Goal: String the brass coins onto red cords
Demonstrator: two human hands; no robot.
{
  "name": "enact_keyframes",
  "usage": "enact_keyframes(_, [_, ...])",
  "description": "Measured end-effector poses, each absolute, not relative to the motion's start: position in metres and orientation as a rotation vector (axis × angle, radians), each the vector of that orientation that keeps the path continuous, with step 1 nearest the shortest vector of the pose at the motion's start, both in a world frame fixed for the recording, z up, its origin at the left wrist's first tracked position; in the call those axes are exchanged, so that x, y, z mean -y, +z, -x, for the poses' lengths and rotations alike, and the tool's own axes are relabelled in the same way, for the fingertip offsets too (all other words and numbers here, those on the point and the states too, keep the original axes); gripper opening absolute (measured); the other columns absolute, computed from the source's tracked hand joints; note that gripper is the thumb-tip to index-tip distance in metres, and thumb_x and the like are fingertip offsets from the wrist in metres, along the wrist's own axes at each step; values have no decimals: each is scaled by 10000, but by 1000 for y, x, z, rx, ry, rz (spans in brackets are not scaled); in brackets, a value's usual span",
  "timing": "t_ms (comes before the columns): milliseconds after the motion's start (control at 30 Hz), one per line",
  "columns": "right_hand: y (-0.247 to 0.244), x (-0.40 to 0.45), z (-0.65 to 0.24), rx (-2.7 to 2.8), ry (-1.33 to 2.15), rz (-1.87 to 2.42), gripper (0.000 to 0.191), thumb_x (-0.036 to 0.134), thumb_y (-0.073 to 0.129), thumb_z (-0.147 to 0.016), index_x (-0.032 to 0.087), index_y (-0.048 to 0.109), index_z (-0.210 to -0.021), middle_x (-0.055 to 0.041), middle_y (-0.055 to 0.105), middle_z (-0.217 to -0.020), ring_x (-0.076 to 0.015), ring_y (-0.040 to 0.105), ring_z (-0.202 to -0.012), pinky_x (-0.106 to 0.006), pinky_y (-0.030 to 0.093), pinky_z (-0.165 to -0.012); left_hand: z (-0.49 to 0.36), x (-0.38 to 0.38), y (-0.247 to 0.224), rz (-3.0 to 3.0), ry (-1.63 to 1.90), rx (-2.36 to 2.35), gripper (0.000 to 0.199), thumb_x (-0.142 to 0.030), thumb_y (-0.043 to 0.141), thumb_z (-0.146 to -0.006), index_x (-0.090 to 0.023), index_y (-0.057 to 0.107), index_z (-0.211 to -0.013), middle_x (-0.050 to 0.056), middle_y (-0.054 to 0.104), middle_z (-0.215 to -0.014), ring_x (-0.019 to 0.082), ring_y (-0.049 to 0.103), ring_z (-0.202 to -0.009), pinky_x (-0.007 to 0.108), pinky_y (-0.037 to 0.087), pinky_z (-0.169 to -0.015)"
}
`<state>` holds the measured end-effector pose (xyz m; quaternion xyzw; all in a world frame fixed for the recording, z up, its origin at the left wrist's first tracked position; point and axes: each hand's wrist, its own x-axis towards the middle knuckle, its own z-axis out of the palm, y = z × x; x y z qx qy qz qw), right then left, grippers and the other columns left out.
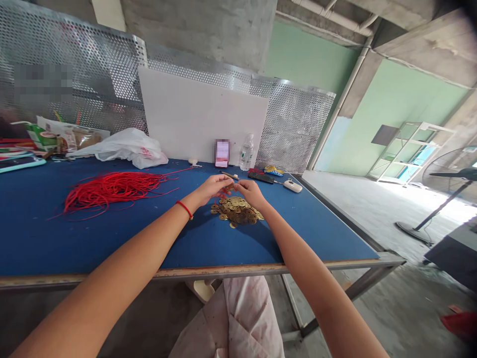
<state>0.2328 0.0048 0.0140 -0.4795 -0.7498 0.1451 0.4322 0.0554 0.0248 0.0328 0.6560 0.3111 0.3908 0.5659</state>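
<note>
Between the left hand [212, 189] and right hand [251, 194], anything held is too small to tell.

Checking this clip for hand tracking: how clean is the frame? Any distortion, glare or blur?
Head view: wide-angle distortion bows the table's front edge; glare blows out the concrete floor at right; a pixelated patch covers part of the perforated metal panel; the left hand, right hand and brass coins look reasonably sharp, but small.

We have a blue table [93, 238] bearing a tangle of red cord [112, 191], a heap of brass coins [235, 211], a white plastic bag [128, 149] and a water bottle [246, 152].
</note>
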Motion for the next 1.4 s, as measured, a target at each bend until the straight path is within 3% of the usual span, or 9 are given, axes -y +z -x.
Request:
enact_keyframes(133, [13,-5,-232,1816,412,1222,315,405,520,-831,157,664,-699,30,471,-570,-106,408,-585,-235,279,-580,-54,-25,32,-1591,887,-714,471,-470,822,-598,-142,649,-889,69,680,-900,134,608,-698,263,480,-619])
enact_keyframes(267, [11,-7,-234,1632,512,1319,330,456,596,-769,151,702,-698,39,462,-532,-102,392,-552,-239,292,-562,-53,-30,28,-1609,898,-758,475,-470,839,-553,-134,662,-839,73,688,-876,135,607,-679,261,471,-607])
enact_keyframes(367, [11,-10,-238,1546,560,1419,279,403,640,-740,143,716,-673,31,499,-520,-103,418,-548,-239,321,-564,-54,-33,26,-1643,904,-790,435,-448,833,-563,-136,667,-818,65,687,-822,137,604,-651,252,454,-575])
enact_keyframes(467, [11,-12,-240,1615,570,1467,149,291,695,-691,150,737,-709,3,622,-611,-116,503,-602,-236,377,-605,-55,-34,24,-1734,875,-808,382,-425,812,-596,-134,671,-801,44,656,-714,136,583,-592,249,435,-534])
enact_keyframes(567, [11,-10,-240,1759,494,1543,144,232,688,-688,169,760,-796,-10,674,-679,-131,546,-635,-239,393,-618,-56,-35,22,-1832,831,-808,332,-404,789,-617,-132,665,-762,40,643,-691,137,572,-550,259,440,-512])
enact_keyframes(900, [17,5,-235,2154,313,1802,239,295,706,-729,218,745,-952,-37,711,-879,-181,606,-781,-238,371,-623,-59,-37,17,-2011,649,-805,210,-323,762,-633,-147,669,-700,32,634,-585,162,593,-535,254,468,-493])
enact_keyframes(1133, [16,3,-235,2127,435,1782,85,177,652,-743,170,702,-811,-18,667,-758,-136,563,-686,-220,339,-570,-59,-29,23,-1979,636,-864,130,-246,741,-650,-143,676,-693,30,633,-576,164,600,-536,246,470,-492])
enact_keyframes(1300, [12,1,-235,2093,532,1673,268,204,692,-716,189,670,-982,11,642,-773,-127,543,-672,-213,347,-585,-59,-25,26,-2002,620,-888,61,-200,699,-677,-147,673,-693,20,614,-547,138,554,-489,217,419,-443])
enact_keyframes(1400, [11,1,-234,2124,563,1644,219,200,672,-729,182,668,-947,16,624,-753,-120,525,-658,-212,345,-591,-58,-23,28,-2013,608,-887,25,-170,677,-688,-148,670,-697,15,610,-543,125,542,-480,204,410,-434])
